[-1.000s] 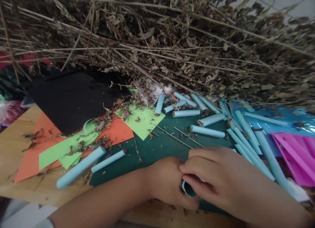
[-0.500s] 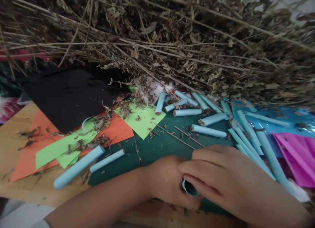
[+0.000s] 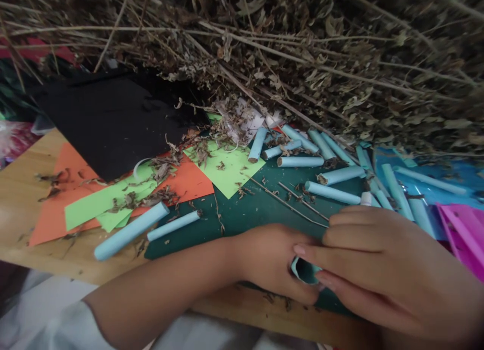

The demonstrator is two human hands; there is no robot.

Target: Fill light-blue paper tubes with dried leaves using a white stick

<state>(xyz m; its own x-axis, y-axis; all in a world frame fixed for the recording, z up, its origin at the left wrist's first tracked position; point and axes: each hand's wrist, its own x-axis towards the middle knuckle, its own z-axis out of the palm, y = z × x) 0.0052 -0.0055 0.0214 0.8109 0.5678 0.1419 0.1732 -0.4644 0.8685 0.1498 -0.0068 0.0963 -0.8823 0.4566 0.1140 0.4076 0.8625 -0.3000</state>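
Observation:
My left hand [image 3: 278, 259] is closed around a light blue paper tube [image 3: 304, 270]. Its hollow, slightly uneven mouth faces up toward me, while the rest is hidden in the fist. At the rim, the thumb and forefinger of my right hand [image 3: 363, 259] touch the paper, and its other fingers are curled. A small white-ended piece [image 3: 366, 197] shows just beyond the right knuckles; I cannot tell whether it is held. More blue paper tubes [image 3: 333, 192] lie past my hands, some with brown dried leaf in their ends. Two thin dry stems [image 3: 287, 205] lie nearby.
A big heap of dried leafy stalks [image 3: 302, 52] spans the back. Black paper [image 3: 113, 123], orange paper [image 3: 56, 203] and green paper [image 3: 227, 171] lie left on the wooden table [image 3: 22, 173]. A dark green mat [image 3: 260, 214] is under my hands; pink paper [image 3: 461, 234] sits right.
My right thumb and forefinger have spread apart around the tube's mouth, uncovering more of it. The view has shifted, so the hands appear farther right. The left hand keeps its hold.

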